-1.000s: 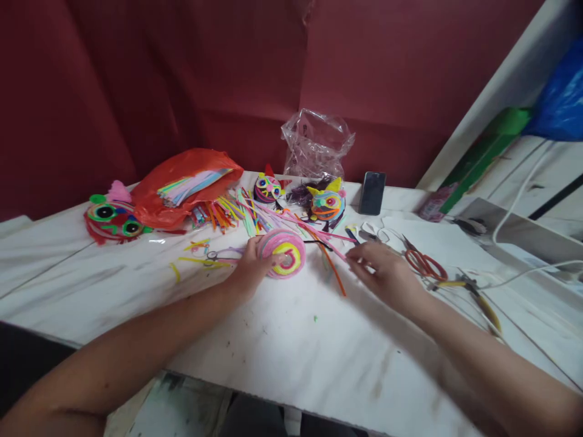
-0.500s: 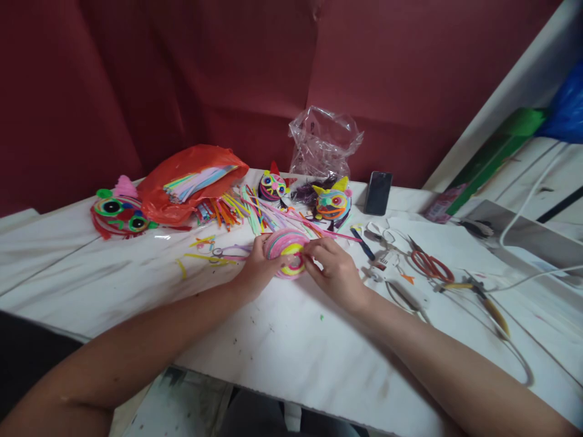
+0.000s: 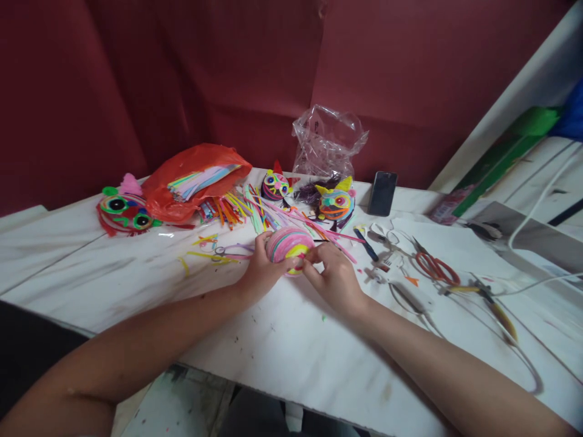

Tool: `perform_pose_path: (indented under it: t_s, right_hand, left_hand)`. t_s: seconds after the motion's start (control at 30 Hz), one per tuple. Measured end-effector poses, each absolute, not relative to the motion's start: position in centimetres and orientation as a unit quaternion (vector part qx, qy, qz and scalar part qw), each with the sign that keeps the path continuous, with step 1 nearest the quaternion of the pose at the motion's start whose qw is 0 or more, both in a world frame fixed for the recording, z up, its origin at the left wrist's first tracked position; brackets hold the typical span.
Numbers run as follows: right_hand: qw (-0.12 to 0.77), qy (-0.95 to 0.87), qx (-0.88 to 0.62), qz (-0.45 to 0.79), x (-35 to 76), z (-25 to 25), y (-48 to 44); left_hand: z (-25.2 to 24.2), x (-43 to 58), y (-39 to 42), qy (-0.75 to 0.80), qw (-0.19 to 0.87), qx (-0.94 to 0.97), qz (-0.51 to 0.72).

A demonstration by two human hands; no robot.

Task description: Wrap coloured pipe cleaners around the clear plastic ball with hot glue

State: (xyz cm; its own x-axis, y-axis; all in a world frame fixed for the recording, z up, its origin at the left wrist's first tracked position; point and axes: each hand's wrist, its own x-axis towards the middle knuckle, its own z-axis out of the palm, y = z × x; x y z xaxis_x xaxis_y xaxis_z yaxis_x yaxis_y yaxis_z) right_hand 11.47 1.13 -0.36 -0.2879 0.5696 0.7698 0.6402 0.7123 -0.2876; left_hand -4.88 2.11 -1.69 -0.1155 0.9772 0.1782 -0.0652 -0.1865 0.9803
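A round ball wrapped in pink pipe cleaner (image 3: 288,244), with a thin greenish stripe and a yellow ring on its near face, sits just above the table. My left hand (image 3: 260,271) is closed round its left side, thumb across the front. At the ball's right edge my right hand (image 3: 336,274) pinches a bit of pink pipe cleaner (image 3: 301,257) inside the yellow ring; its fingers hide most of that strand. Loose pipe cleaners (image 3: 268,209) lie behind the ball, and small scissors (image 3: 221,250) rest to the left.
Finished pipe-cleaner animal heads stand behind: one large (image 3: 125,212), two smaller (image 3: 276,185), (image 3: 337,203). A red bag (image 3: 177,209) holds more pipe cleaners. On the right are a phone (image 3: 382,194), orange-handled scissors (image 3: 437,268), a glue gun (image 3: 412,297) and yellow-handled pliers (image 3: 498,312).
The ball has turned slightly in my hands, and my right fingers have shifted closer together at the yellow ring. The whole view has slid a little sideways.
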Motion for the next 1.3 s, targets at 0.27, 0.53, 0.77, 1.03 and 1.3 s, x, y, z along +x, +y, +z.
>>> perform_pose_path:
  t_s: [0.27,0.53,0.77,1.03,1.3]
  right_hand:
    - [0.458,-0.817,-0.345,-0.055,11.1,-0.2,0.7]
    - [0.472,-0.83,-0.296,-0.038,11.7,-1.0,0.3]
    - [0.455,-0.841,-0.283,-0.07,11.8,-1.4,0.7]
    - [0.344,-0.869,-0.294,-0.201,11.8,-1.1,0.3]
    - [0.409,-0.86,-0.279,-0.125,12.2,-1.1,0.9]
  left_hand:
    - [-1.2,-4.9,1.8,0.462,0.466,0.477,0.585]
    - [-1.3,-5.0,2.4,0.466,0.483,0.439,0.598]
    - [-1.0,-5.1,2.2,0.468,0.482,0.447,0.591]
    - [-1.5,-5.0,2.3,0.478,0.459,0.458,0.593]
    - [-0.8,-5.0,2.1,0.461,0.5,0.42,0.601]
